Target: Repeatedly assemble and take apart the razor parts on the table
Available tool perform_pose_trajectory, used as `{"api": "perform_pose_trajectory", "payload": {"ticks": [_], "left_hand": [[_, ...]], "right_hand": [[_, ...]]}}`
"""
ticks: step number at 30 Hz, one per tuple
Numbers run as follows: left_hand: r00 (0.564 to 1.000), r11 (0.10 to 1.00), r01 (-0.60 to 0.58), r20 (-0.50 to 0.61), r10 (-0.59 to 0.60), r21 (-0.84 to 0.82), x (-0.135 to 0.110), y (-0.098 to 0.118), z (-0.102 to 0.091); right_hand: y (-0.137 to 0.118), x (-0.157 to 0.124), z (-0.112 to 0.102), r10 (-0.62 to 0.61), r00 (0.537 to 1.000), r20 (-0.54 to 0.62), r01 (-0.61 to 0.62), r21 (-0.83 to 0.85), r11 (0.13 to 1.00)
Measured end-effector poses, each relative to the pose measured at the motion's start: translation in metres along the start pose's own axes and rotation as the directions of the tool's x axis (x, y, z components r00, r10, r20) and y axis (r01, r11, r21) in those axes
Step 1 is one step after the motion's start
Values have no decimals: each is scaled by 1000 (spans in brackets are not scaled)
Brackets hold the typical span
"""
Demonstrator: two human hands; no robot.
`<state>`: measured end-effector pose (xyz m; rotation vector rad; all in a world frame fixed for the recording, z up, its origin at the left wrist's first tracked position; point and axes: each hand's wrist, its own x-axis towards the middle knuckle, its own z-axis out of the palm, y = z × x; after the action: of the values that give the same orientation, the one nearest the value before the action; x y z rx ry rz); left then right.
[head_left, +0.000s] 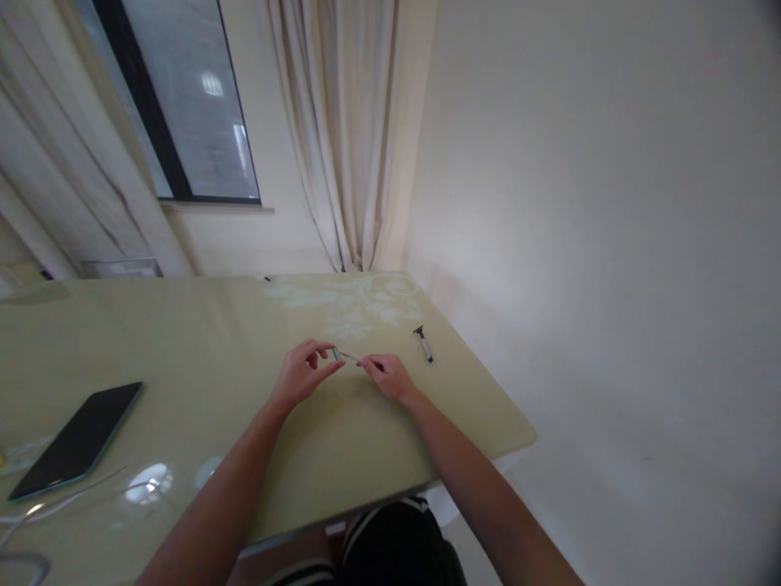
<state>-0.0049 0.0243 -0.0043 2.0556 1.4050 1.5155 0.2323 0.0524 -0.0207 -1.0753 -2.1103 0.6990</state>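
A small rectangular teal-edged piece [335, 353] and thin pale stick [349, 356] are being pinched in left grip [301, 374] and right grip [390, 377] respectively, fingertip-only hold risking slips.

Dim, soft indoor light fills the view. White glare spots [150, 483] gleam on the glossy table [342, 456] at lower left, and pale patches shine in the window [207, 138]. The wall [579, 203] darkens toward the right-hand corners. Around the right hand [389, 377], fine detail looks soft.
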Motion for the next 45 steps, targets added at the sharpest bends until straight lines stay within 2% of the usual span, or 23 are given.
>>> {"api": "perform_pose_trajectory", "payload": {"ticks": [4,8,12,15,19,22,27,30,34,37,41,45], "left_hand": [[1000,1000,4,6,-4,8,0,0,0],[1000,1000,14,9,-14,-2,0,0,0],[1000,1000,-1,17,1,-3,-1,0,1],[999,1000,-2,32,1,3,-1,-1,2],[1000,1000,0,25,0,4,-1,-2,3],[1000,1000,3,14,-3,1,-1,-1,3],[1000,1000,3,15,-3,-5,-1,0,3],[1000,1000,8,23,-8,-8,-1,0,2],[1000,1000,9,25,-9,-12,-2,-1,2],[999,1000,17,35,-17,-14,-2,-1,3],[999,1000,21,30,-20,-23,-2,0,5],[999,999,20,32,-18,-36,-2,2,5]], "right_hand": [[-1,0,-1,-16,1000,18,16,1,1000],[-3,-1,-3,20,1000,-5,-20,-41,999],[-3,-2,-3,-20,1000,23,20,9,1000],[-3,-2,-3,22,1000,-17,-23,-44,999],[-1,-1,-4,-1,1000,26,2,-11,1000],[0,0,-5,24,1000,-5,-24,-58,998],[-2,-1,-6,-11,999,33,11,19,1000],[-2,-2,-6,27,1000,1,-27,-32,999],[-1,-1,-5,-19,999,43,19,-2,1000],[0,-1,-5,6,1000,-3,-6,-46,999],[0,-1,-7,-14,999,41,15,-16,1000],[-1,-1,-8,32,999,-10,-32,-74,997]]}}
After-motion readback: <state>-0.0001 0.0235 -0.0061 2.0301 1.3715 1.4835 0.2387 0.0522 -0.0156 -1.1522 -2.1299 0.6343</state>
